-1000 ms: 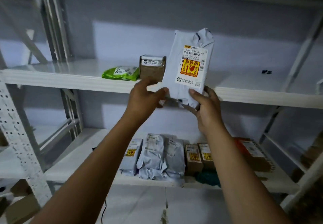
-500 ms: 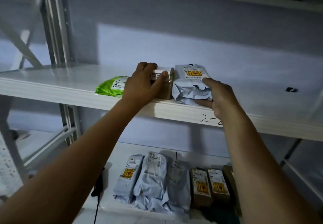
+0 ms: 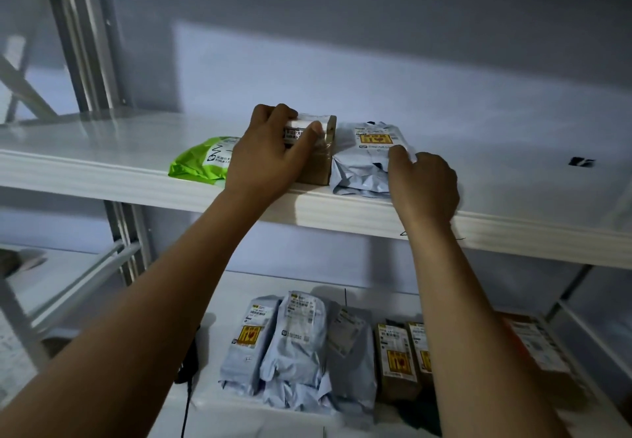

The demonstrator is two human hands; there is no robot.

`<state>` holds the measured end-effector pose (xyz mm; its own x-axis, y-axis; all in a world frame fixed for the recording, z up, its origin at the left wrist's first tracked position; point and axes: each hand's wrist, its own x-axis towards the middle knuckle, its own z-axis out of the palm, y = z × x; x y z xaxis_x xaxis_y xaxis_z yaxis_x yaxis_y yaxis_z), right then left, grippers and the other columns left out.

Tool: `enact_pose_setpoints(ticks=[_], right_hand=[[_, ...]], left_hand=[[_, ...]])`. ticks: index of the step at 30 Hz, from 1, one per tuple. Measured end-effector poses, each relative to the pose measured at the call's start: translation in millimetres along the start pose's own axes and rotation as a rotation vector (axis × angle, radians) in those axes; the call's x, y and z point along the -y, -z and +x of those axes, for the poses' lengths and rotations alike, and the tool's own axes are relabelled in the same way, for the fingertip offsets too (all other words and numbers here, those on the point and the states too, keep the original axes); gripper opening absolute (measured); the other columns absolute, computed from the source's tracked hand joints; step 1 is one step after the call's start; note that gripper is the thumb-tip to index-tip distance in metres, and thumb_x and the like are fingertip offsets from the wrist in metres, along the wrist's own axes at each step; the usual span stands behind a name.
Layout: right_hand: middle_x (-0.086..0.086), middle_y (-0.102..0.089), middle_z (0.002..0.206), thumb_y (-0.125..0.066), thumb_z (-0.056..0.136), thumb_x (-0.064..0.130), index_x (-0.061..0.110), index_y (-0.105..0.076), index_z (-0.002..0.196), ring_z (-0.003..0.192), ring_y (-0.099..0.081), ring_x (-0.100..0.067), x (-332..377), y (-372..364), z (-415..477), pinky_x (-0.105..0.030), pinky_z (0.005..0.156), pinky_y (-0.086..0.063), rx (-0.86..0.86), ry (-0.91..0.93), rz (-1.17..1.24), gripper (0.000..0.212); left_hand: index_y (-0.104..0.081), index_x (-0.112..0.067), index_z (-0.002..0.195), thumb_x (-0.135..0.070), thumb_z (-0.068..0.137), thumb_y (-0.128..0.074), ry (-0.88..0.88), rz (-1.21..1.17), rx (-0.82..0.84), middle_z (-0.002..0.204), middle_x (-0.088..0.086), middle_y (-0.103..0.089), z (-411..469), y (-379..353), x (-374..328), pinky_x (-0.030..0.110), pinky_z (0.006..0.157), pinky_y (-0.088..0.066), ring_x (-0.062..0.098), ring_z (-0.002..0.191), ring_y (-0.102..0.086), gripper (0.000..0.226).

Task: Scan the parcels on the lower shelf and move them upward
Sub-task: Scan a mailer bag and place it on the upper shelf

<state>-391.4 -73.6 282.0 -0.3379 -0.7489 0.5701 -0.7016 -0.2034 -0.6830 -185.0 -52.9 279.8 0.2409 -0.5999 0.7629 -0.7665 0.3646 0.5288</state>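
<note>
Low in the frame, grey bags (image 3: 294, 345) and small brown boxes (image 3: 396, 357) stand in a row on the lower shelf (image 3: 246, 283), not yet moved. Mid-frame, the left hand (image 3: 270, 155) curls its fingers over a brown box (image 3: 323, 164), likely steadying it. The right hand (image 3: 424, 188) curls its fingers onto the right edge of a grey bag (image 3: 362, 164) lying on the upper shelf (image 3: 102, 150), probably snugging it against the box. A green pouch (image 3: 200, 160) lies just left of the box, so room for more seems to be rightward.

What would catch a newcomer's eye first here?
Both hands reach the upper shelf: the left hand grips a brown box, the right hand holds the edge of a grey mailer beside it. A green pouch lies left of the box; more parcels wait on the lower shelf.
</note>
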Motion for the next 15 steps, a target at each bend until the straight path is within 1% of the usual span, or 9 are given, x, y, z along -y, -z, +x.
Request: enact_pose_setpoints(ticks=[2, 3, 5, 6, 8, 10, 12, 14, 15], right_hand=[[-0.016, -0.067, 0.095, -0.031, 0.081, 0.052, 0.008, -0.068, 0.085, 0.097, -0.058, -0.038, -1.7, -1.3, 1.0, -0.035, 0.074, -0.038, -0.012, 0.014, 0.019, 0.057], [-0.015, -0.066, 0.090, -0.034, 0.083, 0.051, 0.009, -0.065, 0.080, 0.092, -0.058, -0.037, -1.6, -0.6, 0.6, -0.034, 0.072, -0.038, -0.013, 0.026, 0.022, 0.053], [-0.009, -0.059, 0.074, -0.042, 0.091, 0.045, 0.010, -0.058, 0.071, 0.080, -0.053, -0.034, -1.9, 2.5, 0.1, -0.032, 0.068, -0.034, -0.001, 0.021, 0.032, 0.044], [-0.005, -0.053, 0.066, -0.045, 0.094, 0.041, 0.010, -0.055, 0.067, 0.076, -0.050, -0.032, -1.9, 4.1, -0.4, -0.032, 0.066, -0.032, 0.010, 0.010, 0.037, 0.042], [-0.002, -0.046, 0.059, -0.048, 0.096, 0.035, 0.010, -0.049, 0.060, 0.072, -0.046, -0.031, -0.9, 6.8, -1.4, -0.032, 0.065, -0.029, 0.027, -0.005, 0.037, 0.044], [-0.006, -0.047, 0.059, -0.047, 0.095, 0.034, 0.010, -0.045, 0.055, 0.071, -0.048, -0.033, 0.7, 6.9, -2.3, -0.032, 0.064, -0.029, 0.027, -0.003, 0.040, 0.047], [-0.012, -0.051, 0.063, -0.047, 0.093, 0.035, 0.010, -0.043, 0.053, 0.073, -0.052, -0.035, 1.2, 7.6, -2.4, -0.033, 0.065, -0.033, 0.017, 0.009, 0.055, 0.047], [-0.017, -0.056, 0.067, -0.045, 0.090, 0.039, 0.005, -0.049, 0.057, 0.074, -0.055, -0.036, -0.2, 8.5, 0.1, -0.035, 0.066, -0.038, -0.008, 0.031, 0.054, 0.048], [-0.020, -0.060, 0.070, -0.043, 0.087, 0.044, 0.001, -0.054, 0.061, 0.077, -0.058, -0.037, -0.9, 8.5, 1.9, -0.037, 0.069, -0.043, -0.021, 0.039, 0.056, 0.051]], left_hand=[[-0.062, -0.021, 0.120, -0.058, 0.095, -0.053, 0.011, 0.001, -0.005, 0.125, 0.000, -0.054, -1.4, -0.7, -0.1, 0.040, 0.088, -0.053, 0.023, 0.105, -0.064, 0.046], [-0.061, -0.021, 0.121, -0.058, 0.096, -0.053, 0.014, 0.002, -0.010, 0.126, 0.000, -0.054, -2.1, -0.4, -0.2, 0.040, 0.087, -0.053, 0.023, 0.105, -0.064, 0.045], [-0.061, -0.020, 0.121, -0.057, 0.096, -0.054, 0.014, 0.001, -0.017, 0.126, 0.000, -0.054, -3.3, -1.3, -1.6, 0.038, 0.086, -0.052, 0.023, 0.106, -0.063, 0.044], [-0.061, -0.020, 0.121, -0.056, 0.096, -0.055, 0.015, 0.001, -0.024, 0.126, 0.000, -0.054, -3.8, -1.2, -2.2, 0.037, 0.086, -0.052, 0.023, 0.106, -0.063, 0.044], [-0.062, -0.021, 0.121, -0.056, 0.096, -0.055, 0.027, 0.006, -0.040, 0.126, 0.000, -0.055, -4.4, -0.3, -2.3, 0.036, 0.085, -0.050, 0.023, 0.107, -0.063, 0.044], [-0.062, -0.021, 0.121, -0.056, 0.096, -0.055, 0.036, 0.013, -0.057, 0.125, 0.000, -0.055, -4.9, 0.4, -2.1, 0.036, 0.085, -0.050, 0.023, 0.108, -0.062, 0.044], [-0.062, -0.021, 0.121, -0.056, 0.095, -0.055, 0.043, 0.015, -0.067, 0.125, 0.000, -0.055, -5.2, 0.2, -3.4, 0.036, 0.085, -0.049, 0.023, 0.109, -0.062, 0.044], [-0.061, -0.021, 0.120, -0.056, 0.095, -0.055, 0.042, 0.014, -0.061, 0.125, -0.001, -0.055, -2.6, 0.3, -7.5, 0.033, 0.083, -0.047, 0.022, 0.109, -0.061, 0.044], [-0.061, -0.021, 0.120, -0.057, 0.095, -0.054, 0.033, 0.012, -0.057, 0.125, -0.001, -0.055, -1.0, 0.0, -10.1, 0.032, 0.083, -0.046, 0.022, 0.109, -0.062, 0.044]])
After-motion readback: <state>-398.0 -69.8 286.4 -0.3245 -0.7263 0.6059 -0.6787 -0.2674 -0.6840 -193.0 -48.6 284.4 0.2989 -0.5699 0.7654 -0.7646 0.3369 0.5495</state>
